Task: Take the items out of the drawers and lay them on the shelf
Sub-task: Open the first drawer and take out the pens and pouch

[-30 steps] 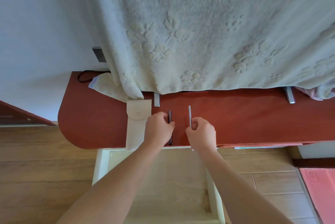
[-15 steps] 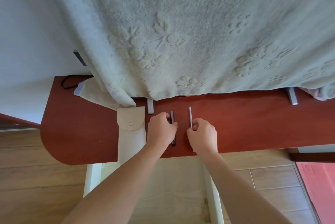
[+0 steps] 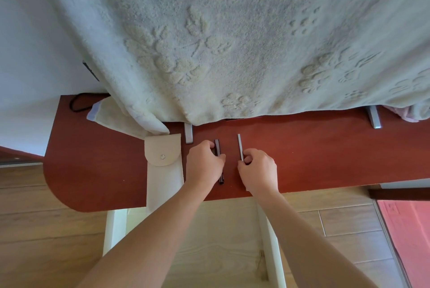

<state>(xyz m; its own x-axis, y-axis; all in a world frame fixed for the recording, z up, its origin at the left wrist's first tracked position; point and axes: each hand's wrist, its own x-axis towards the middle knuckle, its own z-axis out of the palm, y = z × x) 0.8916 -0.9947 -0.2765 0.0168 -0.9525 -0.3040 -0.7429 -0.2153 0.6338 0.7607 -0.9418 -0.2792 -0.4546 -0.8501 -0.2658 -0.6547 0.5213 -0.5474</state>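
On the red-brown shelf (image 3: 325,152), the left hand (image 3: 204,163) is curled around a dark pen (image 3: 219,162) and the right hand (image 3: 257,169) pinches a thin grey stick (image 3: 240,146), both lying flat. A cream pouch (image 3: 164,171), flap snapped shut, lies just left. The open drawer (image 3: 271,252) below shows bare wood between the arms.

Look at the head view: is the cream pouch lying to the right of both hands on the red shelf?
No; the cream pouch lies left of the left hand and right hand.
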